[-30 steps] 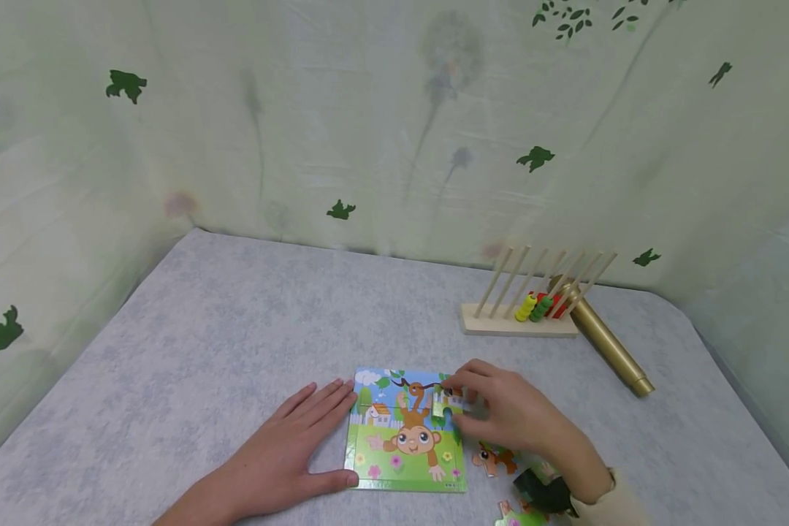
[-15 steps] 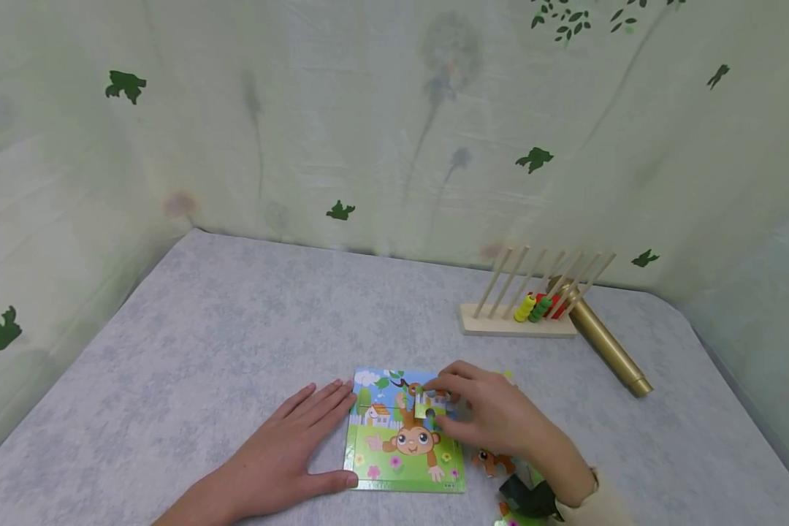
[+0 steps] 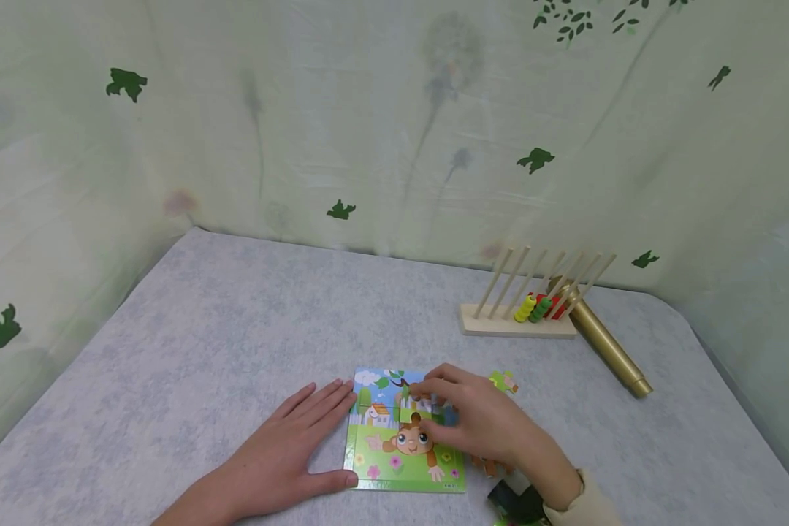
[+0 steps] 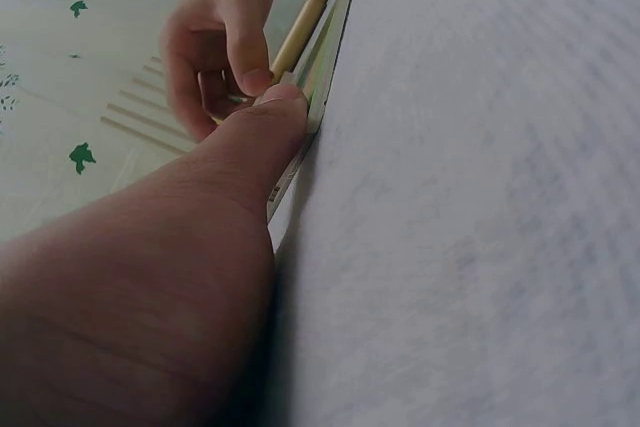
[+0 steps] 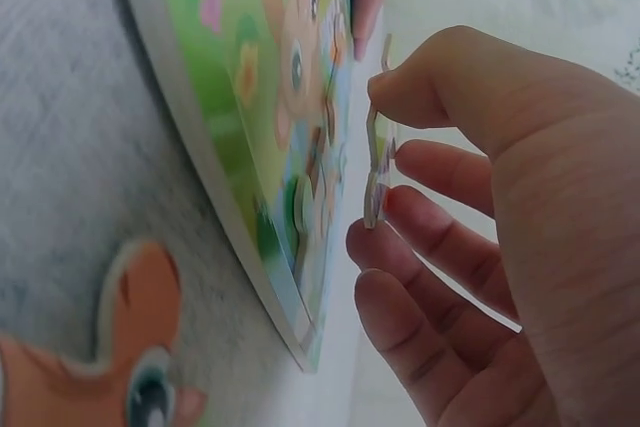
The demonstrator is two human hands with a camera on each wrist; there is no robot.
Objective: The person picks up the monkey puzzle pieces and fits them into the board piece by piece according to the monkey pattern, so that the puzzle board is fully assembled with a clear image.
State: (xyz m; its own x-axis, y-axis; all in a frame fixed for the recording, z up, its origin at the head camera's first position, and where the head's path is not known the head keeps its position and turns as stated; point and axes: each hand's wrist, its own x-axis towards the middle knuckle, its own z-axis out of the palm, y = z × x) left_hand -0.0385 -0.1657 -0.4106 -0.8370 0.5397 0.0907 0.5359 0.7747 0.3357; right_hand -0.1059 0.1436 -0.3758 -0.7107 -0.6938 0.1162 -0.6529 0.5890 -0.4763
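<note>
A square puzzle board (image 3: 401,475) printed with a monkey lies on the table near the front. My right hand (image 3: 483,413) pinches a jigsaw piece (image 3: 416,409) between thumb and fingertips over the board's upper middle. In the right wrist view that jigsaw piece (image 5: 378,157) stands edge-on, apart from the board's face. My left hand (image 3: 289,446) lies flat with fingers straight, its fingertips and thumb at the board's left edge. In the left wrist view the thumb (image 4: 265,132) touches the board's rim.
Loose puzzle pieces lie right of the board: a green one (image 3: 502,381) behind my right hand and a brown animal piece (image 5: 140,337) beside the board. Further back stand a wooden peg rack (image 3: 518,330) with coloured beads and a gold tube (image 3: 608,347).
My right hand has moved left across the board with the jigsaw piece, from its right side toward the middle. The left hand has stayed in place.
</note>
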